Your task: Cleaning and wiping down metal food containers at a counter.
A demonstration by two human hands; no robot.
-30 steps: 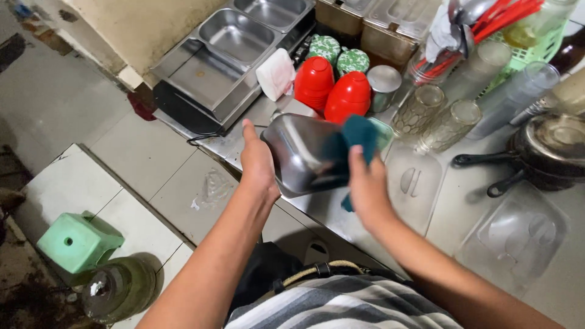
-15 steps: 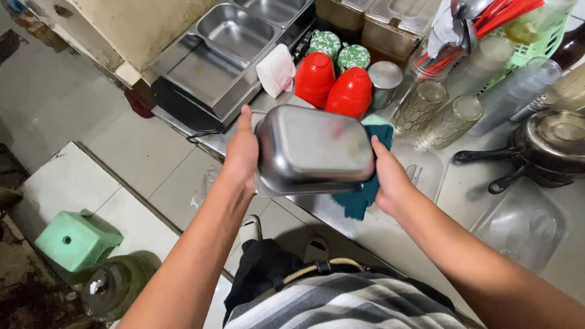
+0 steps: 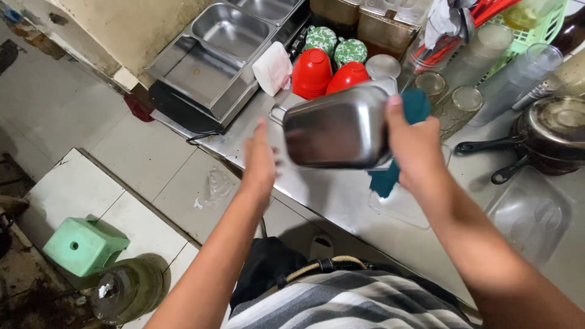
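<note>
Above the front edge of the steel counter (image 3: 341, 201), the right hand (image 3: 414, 149) clamps a teal cloth (image 3: 417, 105) against a smooth, rounded-corner stainless steel pan (image 3: 335, 131). The left hand (image 3: 261, 159) hangs flat and open, just beside the pan's blurred left end.

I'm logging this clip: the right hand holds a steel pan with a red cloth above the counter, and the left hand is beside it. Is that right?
Not quite: the cloth is teal, not red. The head view shows the right hand gripping the steel pan with that cloth above the counter, and the left hand beside the pan.
</note>
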